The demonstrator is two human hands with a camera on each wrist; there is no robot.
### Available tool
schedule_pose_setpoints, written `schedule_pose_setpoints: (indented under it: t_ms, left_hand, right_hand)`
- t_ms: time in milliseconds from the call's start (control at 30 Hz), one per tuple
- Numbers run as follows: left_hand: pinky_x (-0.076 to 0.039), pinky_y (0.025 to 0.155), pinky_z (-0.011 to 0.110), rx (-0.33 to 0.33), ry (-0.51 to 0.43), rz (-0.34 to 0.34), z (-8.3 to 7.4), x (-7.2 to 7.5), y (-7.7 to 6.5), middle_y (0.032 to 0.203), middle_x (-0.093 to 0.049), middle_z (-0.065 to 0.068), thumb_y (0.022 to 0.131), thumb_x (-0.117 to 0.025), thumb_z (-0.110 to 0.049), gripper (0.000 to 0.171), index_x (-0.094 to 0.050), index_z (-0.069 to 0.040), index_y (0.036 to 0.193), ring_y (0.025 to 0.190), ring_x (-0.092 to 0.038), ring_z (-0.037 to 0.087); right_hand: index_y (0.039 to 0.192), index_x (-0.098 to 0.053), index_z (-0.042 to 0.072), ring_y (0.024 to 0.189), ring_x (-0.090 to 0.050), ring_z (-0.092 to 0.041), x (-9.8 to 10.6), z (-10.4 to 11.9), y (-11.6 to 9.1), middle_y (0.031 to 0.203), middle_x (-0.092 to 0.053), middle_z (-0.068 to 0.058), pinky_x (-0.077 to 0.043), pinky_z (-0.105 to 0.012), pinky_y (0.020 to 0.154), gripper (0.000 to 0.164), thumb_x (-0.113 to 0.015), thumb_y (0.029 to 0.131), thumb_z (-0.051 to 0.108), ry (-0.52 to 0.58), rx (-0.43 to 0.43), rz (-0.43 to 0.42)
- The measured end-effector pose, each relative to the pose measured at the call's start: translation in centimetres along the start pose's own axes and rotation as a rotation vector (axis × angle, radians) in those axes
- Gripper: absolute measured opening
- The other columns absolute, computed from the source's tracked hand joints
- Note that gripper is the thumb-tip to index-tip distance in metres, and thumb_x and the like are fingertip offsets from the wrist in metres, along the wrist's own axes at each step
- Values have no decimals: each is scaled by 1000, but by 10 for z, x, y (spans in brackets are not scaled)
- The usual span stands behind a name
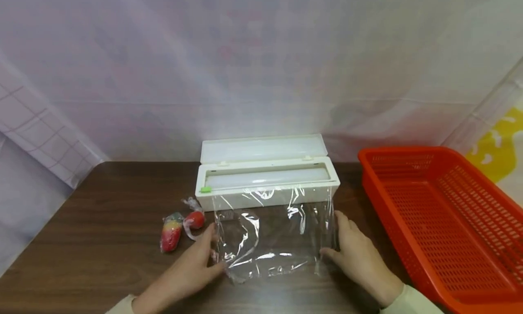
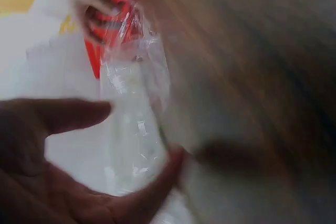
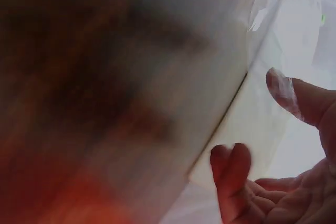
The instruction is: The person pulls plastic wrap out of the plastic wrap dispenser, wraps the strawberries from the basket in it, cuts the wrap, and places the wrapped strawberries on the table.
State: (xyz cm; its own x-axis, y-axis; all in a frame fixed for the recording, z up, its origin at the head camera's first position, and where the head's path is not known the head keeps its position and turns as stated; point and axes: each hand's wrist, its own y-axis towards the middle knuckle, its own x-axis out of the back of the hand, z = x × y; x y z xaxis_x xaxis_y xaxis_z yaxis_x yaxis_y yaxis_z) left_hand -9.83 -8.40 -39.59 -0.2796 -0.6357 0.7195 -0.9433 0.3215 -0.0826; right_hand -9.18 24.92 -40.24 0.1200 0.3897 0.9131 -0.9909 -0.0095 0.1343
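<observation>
A clear sheet of cling film (image 1: 273, 246) hangs from the front of a white cling film dispenser (image 1: 267, 197) whose lid (image 1: 263, 149) stands raised. My left hand (image 1: 195, 269) is at the sheet's left edge, thumb and fingers spread apart in the left wrist view. At the opposite edge, my right hand (image 1: 361, 256) also holds thumb and fingers apart. Film touches the right thumb (image 3: 283, 90) in the right wrist view. Whether film clings to the left fingertips is too blurred to tell. A green slider (image 1: 205, 189) sits at the dispenser's left end.
Left of the dispenser, a wrapped red and yellow toy (image 1: 170, 234) and a small red ball-like item (image 1: 194, 219) in clear wrap lie on the brown wooden table (image 1: 81, 241). A red plastic basket (image 1: 386, 214) stands at the right. Pale cloth (image 1: 261, 64) hangs behind.
</observation>
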Motion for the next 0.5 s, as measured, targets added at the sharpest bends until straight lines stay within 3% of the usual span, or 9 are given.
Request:
schedule_pose_setpoints:
  t_ms: [67,167,267,400,500]
  left_hand:
    - [-50,91,51,-28,256,-39,-5,-4,-11,139,-49,21,77,-76,-29,87,-31,5,144,119,-56,36]
    - [-53,81,53,-72,466,-36,-13,-10,-25,144,-42,23,75,-77,-35,86,-38,3,141,121,-53,40]
    - [-54,79,51,-153,592,-105,-15,-13,-31,146,-37,26,70,-79,-37,85,-44,2,137,120,-52,42]
    - [-48,94,52,-284,742,-211,-13,-12,-32,149,-33,27,69,-78,-40,82,-49,-4,135,128,-45,42]
    - [-44,101,52,-364,809,-123,-8,-16,-30,149,-32,27,71,-75,-46,77,-52,-8,134,132,-40,42]
  right_hand:
    - [140,-31,-6,96,-63,-41,5,4,-8,118,-58,-28,-52,-54,75,95,-82,71,35,-59,0,2]
    - [141,-33,-5,94,-63,-39,19,9,-23,118,-57,-26,-53,-52,70,93,-76,75,45,-159,19,13]
    - [134,-47,2,94,-65,-30,46,13,-35,115,-62,-17,-54,-49,69,76,-72,78,48,-253,88,17]
    - [115,-63,16,82,-66,-22,99,5,-29,102,-69,-3,-53,-46,62,43,-70,81,42,-328,139,13]
    - [104,-66,16,76,-65,-22,139,-23,-3,92,-71,-2,-51,-44,58,28,-72,81,31,-374,113,66]
